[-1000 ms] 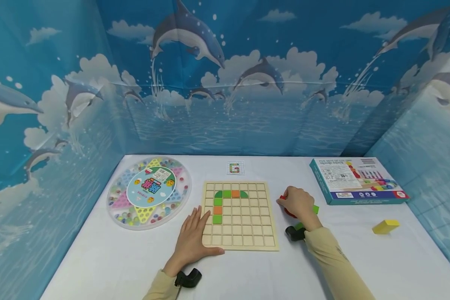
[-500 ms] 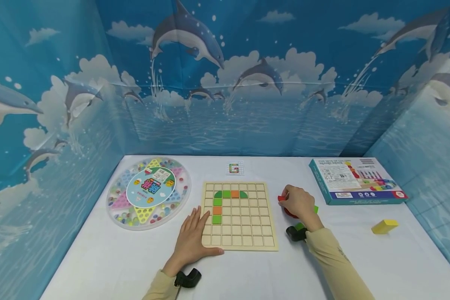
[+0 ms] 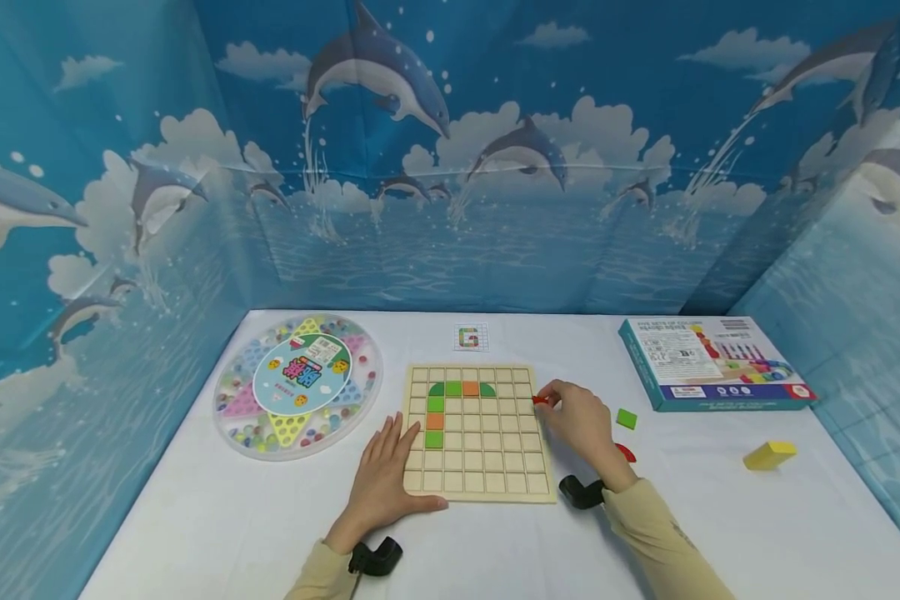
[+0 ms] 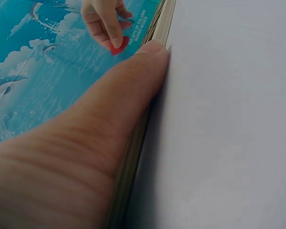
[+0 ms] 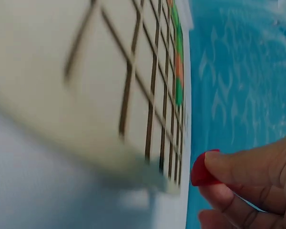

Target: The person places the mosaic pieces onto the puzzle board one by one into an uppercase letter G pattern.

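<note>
A wooden grid board (image 3: 487, 467) lies in the middle of the white table. Green and orange square tiles (image 3: 435, 421) and green rounded tiles (image 3: 487, 389) sit in its upper left cells, forming a bent line. My left hand (image 3: 386, 479) rests with spread fingers on the board's left side, its thumb along the front edge (image 4: 128, 86). Between thumb and fingertips my right hand (image 3: 581, 421) pinches a small red rounded tile (image 5: 200, 171), held above the board's right edge. Beside that hand lie a green square tile (image 3: 626, 418) and a red curved tile (image 3: 626, 452), the latter partly hidden.
A small pattern card (image 3: 471, 337) lies behind the board. To the left is a round clear case (image 3: 300, 387) of marbles with a star pattern. A flat teal game box (image 3: 720, 362) sits at the back right, with a yellow block (image 3: 770, 455) in front.
My right hand has lifted a red tile from the pile and moved left to the board's edge, uncovering the green square and red curved tiles. My left hand has stayed put.
</note>
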The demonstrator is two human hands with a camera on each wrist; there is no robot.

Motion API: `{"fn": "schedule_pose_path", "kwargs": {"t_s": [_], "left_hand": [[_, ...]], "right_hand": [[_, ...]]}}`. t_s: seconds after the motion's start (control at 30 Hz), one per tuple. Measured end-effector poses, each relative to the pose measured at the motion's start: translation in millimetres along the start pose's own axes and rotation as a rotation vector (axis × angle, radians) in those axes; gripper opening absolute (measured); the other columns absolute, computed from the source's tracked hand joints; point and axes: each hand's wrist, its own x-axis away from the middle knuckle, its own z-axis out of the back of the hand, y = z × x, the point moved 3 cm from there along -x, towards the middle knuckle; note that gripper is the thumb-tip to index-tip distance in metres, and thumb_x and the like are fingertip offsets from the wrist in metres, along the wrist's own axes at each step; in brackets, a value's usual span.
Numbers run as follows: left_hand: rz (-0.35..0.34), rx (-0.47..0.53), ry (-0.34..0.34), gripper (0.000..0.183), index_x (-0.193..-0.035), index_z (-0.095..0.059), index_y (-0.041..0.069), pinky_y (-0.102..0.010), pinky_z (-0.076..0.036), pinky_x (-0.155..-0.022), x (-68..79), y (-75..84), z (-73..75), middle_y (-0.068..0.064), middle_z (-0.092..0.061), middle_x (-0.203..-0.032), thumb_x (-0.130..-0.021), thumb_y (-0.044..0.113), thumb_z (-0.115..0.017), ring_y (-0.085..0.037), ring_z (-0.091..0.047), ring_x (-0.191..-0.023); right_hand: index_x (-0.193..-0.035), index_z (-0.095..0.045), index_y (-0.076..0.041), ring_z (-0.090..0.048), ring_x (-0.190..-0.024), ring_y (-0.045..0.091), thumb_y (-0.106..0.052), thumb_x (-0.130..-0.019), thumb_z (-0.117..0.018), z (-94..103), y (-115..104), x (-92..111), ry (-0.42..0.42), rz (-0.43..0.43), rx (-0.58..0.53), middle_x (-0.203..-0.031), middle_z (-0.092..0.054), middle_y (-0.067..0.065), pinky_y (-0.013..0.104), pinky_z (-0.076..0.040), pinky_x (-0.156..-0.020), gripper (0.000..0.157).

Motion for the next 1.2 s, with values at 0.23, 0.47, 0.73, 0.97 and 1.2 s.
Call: {"fn": "schedule_pose_path", "kwargs": {"t_s": [0.23,0.47,0.73,0.97,1.2], "left_hand": [[-0.004,-0.009,0.010,0.117,-0.150,-0.028,0.009,-0.048,-0.010,-0.111,-1.8,-0.8,-0.1,-0.020,-0.017,-0.154,-0.061,0.072,-0.071,-0.031,-0.007,-0.142],[-0.011,-0.013,0.004,0.117,-0.150,-0.028,0.009,-0.047,-0.009,-0.112,-2.7,0.5,0.5,-0.019,-0.016,-0.154,-0.061,0.072,-0.071,-0.030,-0.006,-0.143],[-0.021,-0.027,0.017,0.116,-0.149,-0.029,0.008,-0.048,-0.010,-0.111,-2.5,-1.1,-0.3,-0.019,-0.017,-0.154,-0.062,0.074,-0.070,-0.031,-0.008,-0.142],[-0.027,-0.031,0.016,0.115,-0.149,-0.029,0.008,-0.049,-0.010,-0.111,-0.1,-0.8,-0.4,-0.020,-0.017,-0.154,-0.063,0.073,-0.070,-0.032,-0.008,-0.142],[-0.028,-0.026,0.019,0.115,-0.149,-0.029,0.008,-0.049,-0.010,-0.111,-0.3,-0.4,1.1,-0.020,-0.017,-0.154,-0.063,0.071,-0.071,-0.033,-0.009,-0.142]], "right_hand": [[-0.079,-0.064,-0.016,-0.045,-0.051,0.008,-0.015,-0.078,-0.078,-22.2,-40.1,19.9,-0.109,0.083,-0.115,-0.067,-0.056,-0.009,0.026,-0.034,-0.043,0.014],[-0.075,-0.064,-0.020,-0.045,-0.050,0.004,-0.016,-0.078,-0.078,-43.7,-72.3,32.7,-0.207,0.174,-0.173,-0.064,-0.053,-0.014,0.024,-0.036,-0.044,0.015],[-0.075,-0.066,-0.017,-0.044,-0.049,0.002,-0.017,-0.079,-0.077,-66.2,-96.2,33.7,-0.227,0.213,-0.238,-0.062,-0.054,-0.015,0.022,-0.035,-0.044,0.012],[-0.073,-0.063,-0.017,-0.046,-0.051,0.000,-0.016,-0.079,-0.077,-81.1,-107.6,34.3,-0.199,0.261,-0.198,-0.060,-0.054,-0.015,0.022,-0.036,-0.044,0.015],[-0.072,-0.064,-0.019,-0.049,-0.056,0.001,-0.017,-0.079,-0.077,-86.6,-111.8,30.9,-0.180,0.273,-0.167,-0.062,-0.055,-0.016,0.022,-0.038,-0.047,0.015]]}}
